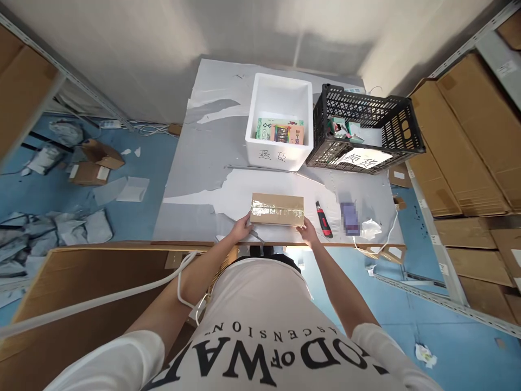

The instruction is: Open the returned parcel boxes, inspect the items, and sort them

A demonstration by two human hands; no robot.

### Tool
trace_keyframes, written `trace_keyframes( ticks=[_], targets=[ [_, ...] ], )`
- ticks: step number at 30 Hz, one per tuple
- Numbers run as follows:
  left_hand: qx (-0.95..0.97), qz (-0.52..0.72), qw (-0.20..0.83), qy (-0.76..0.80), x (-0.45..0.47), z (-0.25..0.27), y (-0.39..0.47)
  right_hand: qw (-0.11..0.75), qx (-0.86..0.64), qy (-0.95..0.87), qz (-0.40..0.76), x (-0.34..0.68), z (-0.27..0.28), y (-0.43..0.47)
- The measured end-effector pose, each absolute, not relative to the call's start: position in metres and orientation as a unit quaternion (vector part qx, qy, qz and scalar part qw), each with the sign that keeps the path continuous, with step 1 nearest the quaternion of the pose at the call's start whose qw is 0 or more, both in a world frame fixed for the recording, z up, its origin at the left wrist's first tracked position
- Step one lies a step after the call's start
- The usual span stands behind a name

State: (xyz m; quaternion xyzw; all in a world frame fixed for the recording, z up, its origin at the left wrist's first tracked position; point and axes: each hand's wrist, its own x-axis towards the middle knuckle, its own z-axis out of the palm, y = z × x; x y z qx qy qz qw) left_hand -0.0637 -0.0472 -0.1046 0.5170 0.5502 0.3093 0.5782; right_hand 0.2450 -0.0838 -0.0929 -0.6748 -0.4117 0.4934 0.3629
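A small brown cardboard box, with shiny clear tape along its top, is near the front edge of the table. My left hand grips its left end, and my right hand grips the lower right corner. Some of the fingers are hidden behind or under the box. To the right of my right hand lies a red and black utility knife. A thin grey strip or tool shows beside my left hand; its kind is unclear.
Behind the box stand a white foam box holding colourful packets and a black plastic crate with a handwritten label. A blurred purple item and crumpled tissue lie at right. A large open carton is at left.
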Motion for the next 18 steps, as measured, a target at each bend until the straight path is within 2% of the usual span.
trace_keyframes(
  ticks=[7,12,18],
  targets=[
    [0.561,0.304,0.505,0.581,-0.061,-0.081,-0.044,0.379,-0.661,-0.402,0.508,0.239,-0.075,-0.081],
    [0.588,0.211,0.4,0.671,-0.057,-0.059,-0.038,0.311,-0.73,-0.403,0.455,0.239,-0.063,-0.077],
    [0.588,0.143,0.379,0.7,-0.049,-0.06,-0.026,0.274,-0.758,-0.393,0.442,0.237,-0.064,-0.068]
  ],
)
